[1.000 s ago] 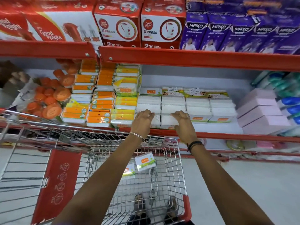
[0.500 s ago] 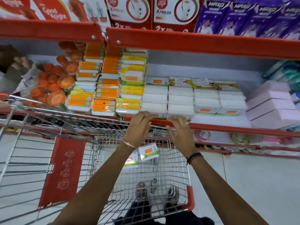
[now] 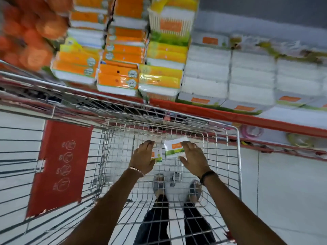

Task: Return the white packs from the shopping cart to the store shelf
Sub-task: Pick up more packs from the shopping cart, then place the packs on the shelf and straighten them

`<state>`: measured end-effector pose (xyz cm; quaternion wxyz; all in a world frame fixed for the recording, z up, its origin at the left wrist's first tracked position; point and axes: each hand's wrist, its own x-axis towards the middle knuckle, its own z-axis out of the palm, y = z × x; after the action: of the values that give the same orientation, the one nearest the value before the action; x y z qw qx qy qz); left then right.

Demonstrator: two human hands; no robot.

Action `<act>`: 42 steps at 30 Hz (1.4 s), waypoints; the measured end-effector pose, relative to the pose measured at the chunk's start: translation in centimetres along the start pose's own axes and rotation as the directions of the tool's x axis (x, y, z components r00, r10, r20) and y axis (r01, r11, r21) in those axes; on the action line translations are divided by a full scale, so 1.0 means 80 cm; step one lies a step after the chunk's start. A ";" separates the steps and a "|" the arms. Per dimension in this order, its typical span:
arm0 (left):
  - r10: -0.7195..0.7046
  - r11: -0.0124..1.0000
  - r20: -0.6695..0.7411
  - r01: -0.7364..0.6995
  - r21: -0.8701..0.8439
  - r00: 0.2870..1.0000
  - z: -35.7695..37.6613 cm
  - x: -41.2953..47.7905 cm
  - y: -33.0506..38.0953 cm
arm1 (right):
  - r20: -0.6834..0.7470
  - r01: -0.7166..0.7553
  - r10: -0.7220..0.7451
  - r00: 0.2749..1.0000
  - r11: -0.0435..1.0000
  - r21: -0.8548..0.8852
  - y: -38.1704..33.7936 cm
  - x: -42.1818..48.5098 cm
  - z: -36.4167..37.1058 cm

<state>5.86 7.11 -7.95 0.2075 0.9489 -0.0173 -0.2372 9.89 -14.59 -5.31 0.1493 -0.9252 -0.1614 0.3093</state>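
Note:
Two white packs with orange and green labels lie in the wire shopping cart (image 3: 238,156). My left hand (image 3: 142,157) reaches down against the left white pack (image 3: 158,155), fingers and thumb spread around its left edge. My right hand (image 3: 193,159) is over the right white pack (image 3: 172,147), fingers apart at its right side. Neither pack looks lifted. Stacks of the same white packs (image 3: 206,76) stand on the store shelf (image 3: 230,116) just beyond the cart.
Orange packs (image 3: 117,80) and yellow packs (image 3: 160,78) fill the shelf to the left of the white stacks. The cart's red child-seat flap (image 3: 60,167) is at left. My feet show through the cart's mesh floor. A lower shelf holds small items at right.
Both hands left the front white stacks on the shelf and dropped into the cart onto the two packs. The view tilted downward and closer to the shelf.

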 end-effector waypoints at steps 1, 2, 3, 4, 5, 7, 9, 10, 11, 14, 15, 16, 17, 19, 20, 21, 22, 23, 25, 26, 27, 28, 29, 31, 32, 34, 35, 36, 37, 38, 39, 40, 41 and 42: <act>-0.016 0.998 0.047 0.014 0.053 0.999 0.010 0.006 -0.007 | 0.036 0.000 0.001 0.999 0.999 -0.034 0.003 0.011 0.009; -0.033 0.994 0.081 0.025 0.102 0.996 0.021 0.011 -0.014 | 0.067 0.009 -0.004 0.998 0.997 -0.072 0.007 0.024 0.018; -0.044 0.990 0.105 0.029 0.141 0.993 0.029 0.017 -0.019 | 0.086 0.019 -0.010 0.996 0.995 -0.102 0.009 0.034 0.025; -0.053 0.985 0.124 0.031 0.170 0.991 0.037 0.022 -0.024 | 0.090 0.025 -0.014 0.996 0.992 -0.121 0.010 0.045 0.031; -0.061 0.980 0.139 0.033 0.198 0.988 0.042 0.028 -0.028 | 0.080 0.026 -0.015 0.997 0.991 -0.132 0.010 0.054 0.035; -0.082 0.972 0.179 0.039 0.232 0.980 0.048 0.039 -0.035 | 0.052 0.016 -0.008 0.999 0.988 -0.156 0.012 0.070 0.042; -0.094 0.971 0.221 0.040 0.236 0.971 0.050 0.048 -0.038 | 0.048 0.006 0.004 0.999 0.979 -0.202 0.013 0.082 0.048; -0.092 0.972 0.231 0.036 0.232 0.969 0.049 0.051 -0.038 | 0.056 0.001 0.011 0.998 0.977 -0.213 0.013 0.086 0.049; -0.087 0.973 0.238 0.031 0.229 0.967 0.047 0.053 -0.038 | 0.067 -0.005 0.020 0.998 0.977 -0.214 0.013 0.089 0.048; -0.076 0.981 0.232 0.032 0.190 0.970 0.037 0.047 -0.032 | 0.101 -0.006 0.030 0.994 0.972 -0.233 0.009 0.088 0.046; -0.072 0.985 0.216 0.036 0.170 0.974 0.033 0.043 -0.030 | 0.109 -0.011 0.038 0.993 0.972 -0.235 0.009 0.082 0.047; -0.066 0.988 0.200 0.035 0.153 0.978 0.028 0.038 -0.027 | 0.114 -0.016 0.042 0.993 0.975 -0.221 0.008 0.075 0.046; -0.058 0.988 0.191 0.029 0.151 0.980 0.024 0.032 -0.024 | 0.113 -0.019 0.042 0.993 0.980 -0.196 0.007 0.068 0.048; -0.043 0.986 0.174 0.014 0.164 0.984 0.009 0.019 -0.013 | 0.114 -0.039 0.052 0.992 0.993 -0.112 0.005 0.046 0.041; -0.041 0.987 0.166 0.015 0.158 0.985 0.001 0.010 -0.006 | 0.111 -0.041 0.048 0.993 0.997 -0.062 0.002 0.034 0.034; -0.039 0.989 0.155 0.016 0.147 0.987 -0.003 0.003 -0.001 | 0.099 -0.042 0.044 0.994 0.999 -0.019 0.001 0.024 0.031; -0.037 0.990 0.146 0.016 0.139 0.989 -0.014 -0.006 0.008 | 0.078 -0.046 0.045 0.996 0.999 0.012 -0.003 0.011 0.020; -0.033 0.990 0.131 0.014 0.139 0.991 -0.021 -0.012 0.012 | 0.052 -0.044 0.042 0.998 0.998 0.043 -0.006 0.001 0.011; -0.027 0.990 0.104 0.012 0.141 0.994 -0.041 -0.017 0.024 | 0.022 -0.054 0.052 0.998 0.994 0.098 -0.012 -0.015 -0.015; -0.040 0.990 0.090 0.028 0.137 0.995 -0.045 -0.020 0.025 | 0.017 -0.073 0.071 0.997 0.989 0.128 -0.014 -0.018 -0.020; -0.007 0.988 0.035 0.002 0.156 0.999 -0.076 -0.042 0.056 | -0.040 -0.070 0.077 0.996 0.985 0.155 -0.019 -0.054 -0.058; 0.002 0.986 0.013 -0.004 0.165 1.000 -0.089 -0.049 0.066 | -0.058 -0.064 0.074 0.996 0.984 0.164 -0.023 -0.066 -0.073; -0.014 0.989 0.000 0.014 0.149 1.000 -0.094 -0.047 0.068 | -0.065 -0.064 0.076 0.995 0.983 0.172 -0.023 -0.065 -0.081; -0.013 0.990 -0.067 0.022 0.140 0.998 -0.119 -0.057 0.088 | -0.107 -0.047 0.070 0.992 0.978 0.204 -0.026 -0.086 -0.117; -0.014 0.989 -0.094 0.028 0.146 0.995 -0.132 -0.063 0.099 | -0.121 -0.038 0.065 0.991 0.976 0.213 -0.026 -0.096 -0.134; -0.018 0.992 -0.135 0.035 0.123 0.991 -0.161 -0.074 0.125 | -0.157 -0.018 0.059 0.986 0.968 0.251 -0.026 -0.119 -0.171; -0.009 0.991 -0.161 0.030 0.132 0.987 -0.180 -0.083 0.145 | -0.186 -0.002 0.053 0.981 0.965 0.263 -0.025 -0.136 -0.195; -0.009 0.988 -0.172 0.034 0.148 0.985 -0.193 -0.087 0.157 | -0.202 0.001 0.056 0.978 0.963 0.271 -0.022 -0.143 -0.208; -0.003 0.988 -0.182 0.030 0.149 0.983 -0.205 -0.089 0.170 | -0.226 0.010 0.059 0.972 0.957 0.290 -0.019 -0.150 -0.223; 0.007 0.990 -0.201 0.022 0.140 0.980 -0.216 -0.092 0.184 | -0.255 0.018 0.062 0.965 0.954 0.301 -0.015 -0.159 -0.237; 0.028 0.990 -0.220 0.004 0.144 0.975 -0.228 -0.097 0.202 | -0.280 0.030 0.059 0.958 0.952 0.303 -0.009 -0.171 -0.251; 0.049 0.988 -0.238 -0.013 0.152 0.970 -0.239 -0.102 0.222 | -0.308 0.035 0.061 0.950 0.954 0.296 -0.002 -0.184 -0.265; 0.073 0.987 -0.251 -0.034 0.155 0.965 -0.248 -0.103 0.238 | -0.325 0.035 0.064 0.943 0.956 0.290 0.006 -0.192 -0.277; 0.099 0.985 -0.267 -0.057 0.160 0.959 -0.255 -0.101 0.254 | -0.343 0.031 0.071 0.937 0.959 0.283 0.015 -0.199 -0.288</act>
<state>9.35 -2.53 20.18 0.1446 0.9841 -0.0438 -0.0935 12.41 -25.94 20.18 0.3034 -0.9360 -0.0768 0.1614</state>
